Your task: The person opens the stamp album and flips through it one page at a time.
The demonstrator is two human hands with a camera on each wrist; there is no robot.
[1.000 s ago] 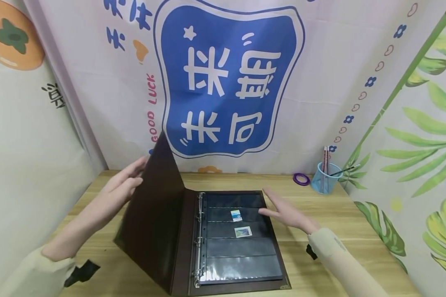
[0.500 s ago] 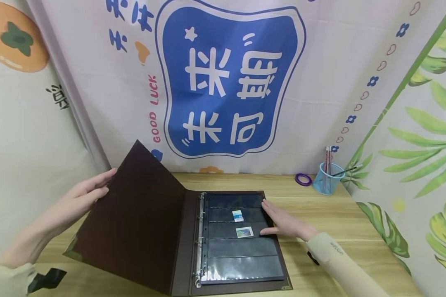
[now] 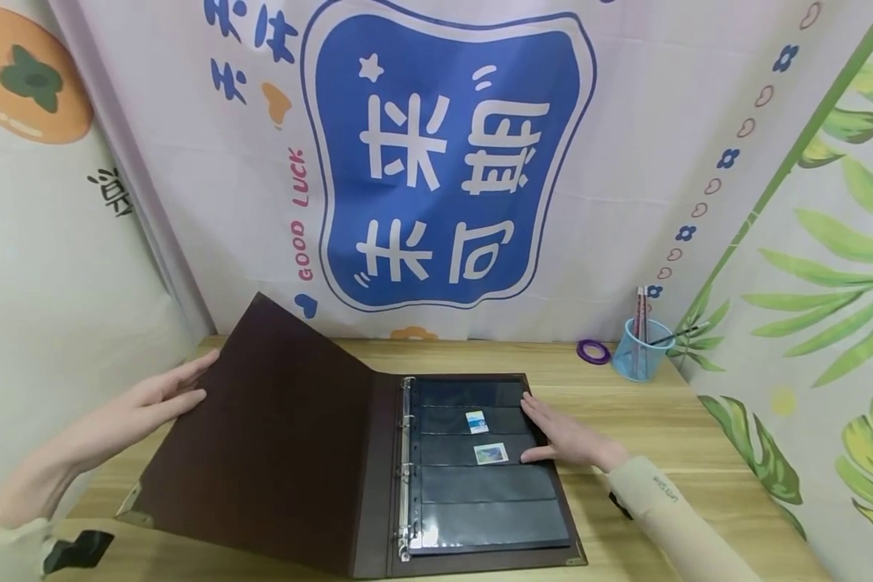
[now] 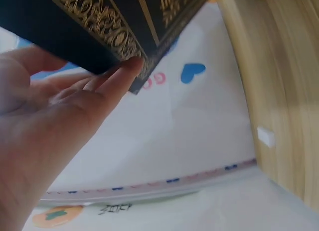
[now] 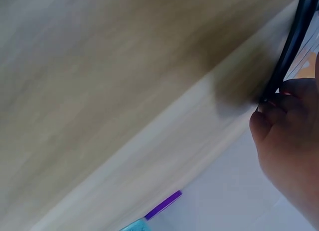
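A dark brown stamp album (image 3: 381, 485) with a ring binding lies open on the wooden table. Its front cover (image 3: 262, 453) is raised at a slant to the left, and gold ornament shows on its outer face in the left wrist view. My left hand (image 3: 141, 416) holds the cover's outer edge, thumb on the inner side and fingers behind. On the right, my right hand (image 3: 571, 436) grips the album's right edge, thumb by the page. Two small stamps (image 3: 476, 422) sit in pockets of the black page (image 3: 487, 485); the lower one is a bird-like green and blue stamp (image 3: 491, 453).
Behind the table (image 3: 655, 436) hangs a printed cloth (image 3: 626, 202). A purple ring (image 3: 593, 352) lies at the back right beside a light blue mesh pen cup (image 3: 638, 356) holding pencils. In the left wrist view a small white block (image 4: 266, 137) is on the table.
My left hand has swung the cover leftward and down, opening it wider. The right hand has come onto the album's right edge, and the album has shifted slightly right.
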